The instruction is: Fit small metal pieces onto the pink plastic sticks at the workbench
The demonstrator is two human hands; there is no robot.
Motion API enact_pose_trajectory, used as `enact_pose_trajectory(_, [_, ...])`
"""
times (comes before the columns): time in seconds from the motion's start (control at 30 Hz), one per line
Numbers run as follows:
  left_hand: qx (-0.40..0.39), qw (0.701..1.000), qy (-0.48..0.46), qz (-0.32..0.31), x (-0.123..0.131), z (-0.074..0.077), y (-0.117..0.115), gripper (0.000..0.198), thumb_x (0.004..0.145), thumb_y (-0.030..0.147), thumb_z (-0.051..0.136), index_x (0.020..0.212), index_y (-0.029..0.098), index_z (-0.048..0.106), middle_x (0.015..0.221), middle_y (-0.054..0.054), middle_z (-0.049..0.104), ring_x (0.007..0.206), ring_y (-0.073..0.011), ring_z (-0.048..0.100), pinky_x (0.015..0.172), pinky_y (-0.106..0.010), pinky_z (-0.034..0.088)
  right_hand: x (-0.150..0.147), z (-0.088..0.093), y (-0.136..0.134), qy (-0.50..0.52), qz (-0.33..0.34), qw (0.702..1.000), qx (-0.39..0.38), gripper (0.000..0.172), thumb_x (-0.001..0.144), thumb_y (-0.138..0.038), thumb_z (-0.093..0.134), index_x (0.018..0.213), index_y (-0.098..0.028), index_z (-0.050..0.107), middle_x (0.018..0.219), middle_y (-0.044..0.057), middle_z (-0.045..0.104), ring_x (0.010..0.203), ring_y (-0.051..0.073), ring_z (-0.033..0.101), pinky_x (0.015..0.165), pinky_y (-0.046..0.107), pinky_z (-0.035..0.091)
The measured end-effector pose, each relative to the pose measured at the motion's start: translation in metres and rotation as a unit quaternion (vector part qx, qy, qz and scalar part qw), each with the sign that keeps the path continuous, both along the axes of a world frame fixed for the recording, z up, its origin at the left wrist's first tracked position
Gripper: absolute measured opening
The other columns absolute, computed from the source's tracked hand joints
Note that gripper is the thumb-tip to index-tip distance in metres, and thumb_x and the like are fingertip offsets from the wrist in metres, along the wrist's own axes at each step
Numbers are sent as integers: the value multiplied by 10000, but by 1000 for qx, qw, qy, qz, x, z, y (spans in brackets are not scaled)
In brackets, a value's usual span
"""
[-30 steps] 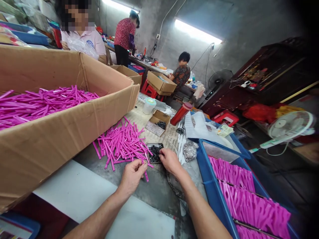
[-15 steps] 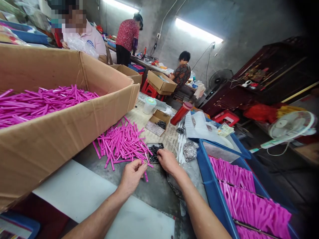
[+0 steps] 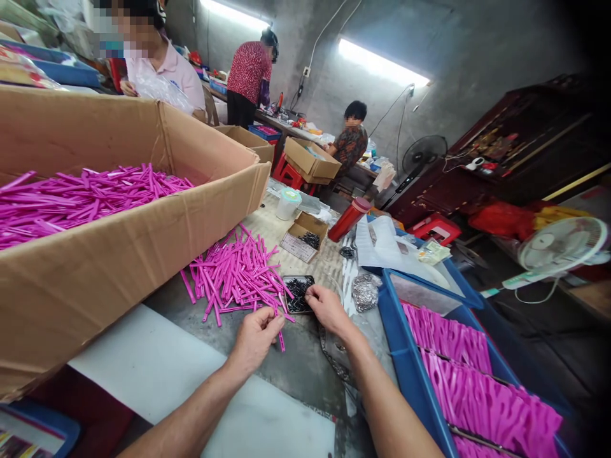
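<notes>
My left hand (image 3: 258,332) pinches a slim magenta plastic stick (image 3: 281,341), whose lower end points down past my fingertips. Just to its right, my right hand (image 3: 327,308) has its thumb and fingers pressed together at the right edge of a small tray (image 3: 300,312). Small black metal-looking pieces (image 3: 296,292) fill that tray. Whatever the right fingers hold, if anything, is too small to make out. Behind my left hand lies a loose heap of the same magenta sticks (image 3: 233,273).
A large cardboard box (image 3: 119,248) of magenta sticks stands on the left. To the right, a blue crate (image 3: 405,375) holds rows of magenta pieces. Farther back are a small carton (image 3: 298,247), a red flask (image 3: 348,219) and a lidded cup (image 3: 288,205). Several people work behind.
My right hand has shifted slightly right, from over the black pieces to the tray's edge. The left hand keeps its pinch on the stick. The whole view has moved a little.
</notes>
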State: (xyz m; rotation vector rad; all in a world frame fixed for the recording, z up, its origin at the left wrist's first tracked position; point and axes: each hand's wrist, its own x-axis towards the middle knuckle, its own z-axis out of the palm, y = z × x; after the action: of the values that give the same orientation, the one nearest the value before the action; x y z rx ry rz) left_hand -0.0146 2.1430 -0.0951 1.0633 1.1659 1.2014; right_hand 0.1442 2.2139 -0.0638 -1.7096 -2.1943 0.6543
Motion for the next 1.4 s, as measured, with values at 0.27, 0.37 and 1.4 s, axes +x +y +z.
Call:
enact_pose_trajectory(0.27, [15,999,-17,-50,2,-2,-3,193,711,302,496,607,139,499,511,48,396,470,-76,384,445,-176,326,7,1,-3,172,-3,983,-61,143,662,-298,384,589,-178,412,524,-52,350,499,98,321,487,216,264])
enact_pose_trajectory(0.37, [14,998,-34,-41,3,-1,-4,178,708,299,503,640,135,518,525,46,408,480,-74,409,465,-178,354,2,7,-13,248,-13,964,-95,144,646,-302,426,585,-172,430,518,-55,350,485,90,291,471,217,233])
enact_pose_trajectory(1.4, [2,995,-31,-98,6,4,-8,170,696,290,492,600,151,483,479,64,381,395,-55,380,378,-158,320,-19,-12,-63,457,-63,872,-165,159,661,-323,515,616,-175,480,533,-40,410,498,97,322,492,228,253])
